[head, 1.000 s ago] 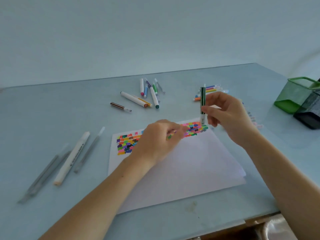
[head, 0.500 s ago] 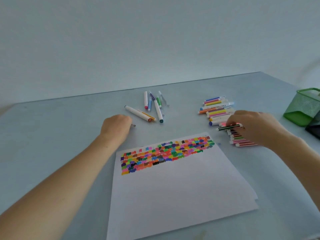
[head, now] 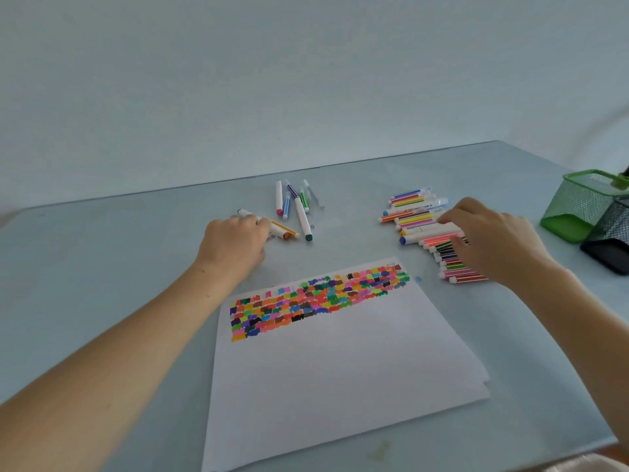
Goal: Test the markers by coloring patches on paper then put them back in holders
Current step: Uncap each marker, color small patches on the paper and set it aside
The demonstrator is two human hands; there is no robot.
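Note:
A white paper sheet (head: pixel 340 362) lies in front of me with a band of colored patches (head: pixel 316 298) along its far edge. My left hand (head: pixel 235 241) is curled over a marker at the small loose group of markers (head: pixel 296 209); only that marker's tip (head: pixel 272 236) shows beside the fingers. My right hand (head: pixel 490 240) rests on the long row of striped markers (head: pixel 418 219) to the right of the paper. Its fingertips lie on a dark green striped marker (head: pixel 444 247) that is lying in the row.
A green mesh holder (head: pixel 578 206) and a black mesh holder (head: pixel 609 240) stand at the table's right edge. A thick white marker with an orange band (head: pixel 284 229) lies just right of my left hand. The table's near edge runs below the paper.
My left hand left the paper and reached to the loose markers. My right hand lowered the dark green marker from upright above the paper down into the row on the right.

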